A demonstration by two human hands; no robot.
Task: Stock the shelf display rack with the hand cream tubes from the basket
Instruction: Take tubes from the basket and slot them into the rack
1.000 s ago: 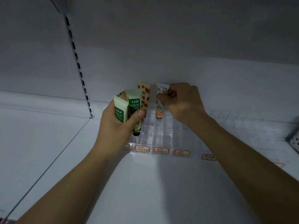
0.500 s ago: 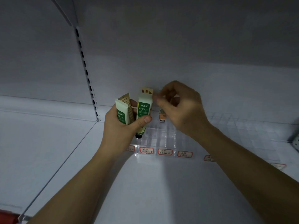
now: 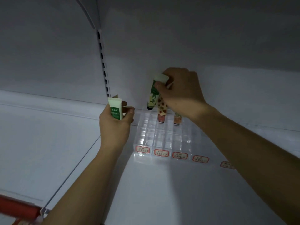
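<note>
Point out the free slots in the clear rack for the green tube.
Free: the clear acrylic rack shows bare cells in its left column, below the right hand's green leaf-print tube, and in every row forward to the red-bordered labels. Crowded: the back row, where the strawberry-print tube and an orange-capped tube stand.
</note>
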